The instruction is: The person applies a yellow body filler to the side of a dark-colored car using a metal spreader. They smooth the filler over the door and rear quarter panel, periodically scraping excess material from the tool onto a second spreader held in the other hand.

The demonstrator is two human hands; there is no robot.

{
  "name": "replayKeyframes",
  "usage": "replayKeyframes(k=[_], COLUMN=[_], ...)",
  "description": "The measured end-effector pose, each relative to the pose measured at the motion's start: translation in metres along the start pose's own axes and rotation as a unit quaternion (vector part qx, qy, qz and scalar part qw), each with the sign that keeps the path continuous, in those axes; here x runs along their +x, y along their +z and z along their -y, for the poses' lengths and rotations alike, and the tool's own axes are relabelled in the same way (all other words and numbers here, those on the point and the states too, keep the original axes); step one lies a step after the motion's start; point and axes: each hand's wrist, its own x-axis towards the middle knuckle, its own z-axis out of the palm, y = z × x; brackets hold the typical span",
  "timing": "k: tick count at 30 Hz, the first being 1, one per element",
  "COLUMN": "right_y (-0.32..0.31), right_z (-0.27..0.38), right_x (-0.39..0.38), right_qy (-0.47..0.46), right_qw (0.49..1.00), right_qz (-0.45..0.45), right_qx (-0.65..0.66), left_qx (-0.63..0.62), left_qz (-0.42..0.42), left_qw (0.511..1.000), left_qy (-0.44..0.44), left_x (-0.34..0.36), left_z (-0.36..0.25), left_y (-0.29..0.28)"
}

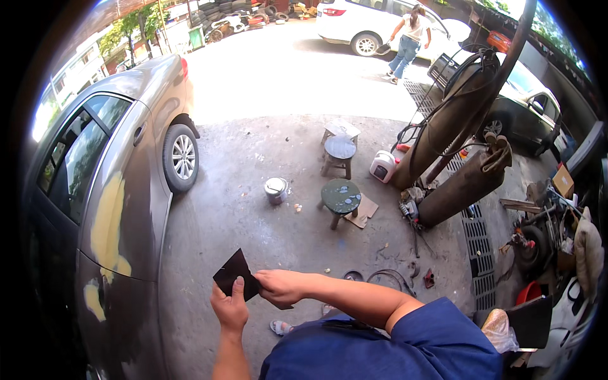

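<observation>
In front of my body I hold a sheet of dark sandpaper (233, 268) in both hands. My left hand (230, 308) grips it from below, the thumb lying over its face. At its right edge my right hand (280, 288) is closed on the sheet, and a dark corner shows below that hand. To my left stands a grey-brown car (136, 259), apart from my hands. Its side panels carry a long patch of yellowish filler (107, 221) and a smaller filler patch (94, 299) lower down.
A metal can (276, 190) stands on the concrete floor, near a green-topped stool (341, 196) and a second stool (340, 149). A white jug (383, 166) sits by leaning brown cylinders (465, 183). A floor grate (479, 259) runs along the right. Farther off, a person (408, 41) walks by a white car (354, 22).
</observation>
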Motion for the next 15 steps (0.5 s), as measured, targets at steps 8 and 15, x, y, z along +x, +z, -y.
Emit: replayKeyframes(k=[8,15], right_y=[0.009,-0.018], right_z=[0.001,-0.015], right_x=[0.001,-0.005], right_qy=[0.024,-0.022], right_qw=[0.998,0.844], right_qz=[-0.036,-0.237], right_qx=[-0.041,0.481], left_qx=[-0.057,-0.349], left_qz=[-0.010,-0.121], left_qw=[0.998,0.913], left_qy=[-0.009,-0.170], left_x=[0.006,0.010], left_z=[-0.007,-0.008], left_y=[-0.001,-0.025])
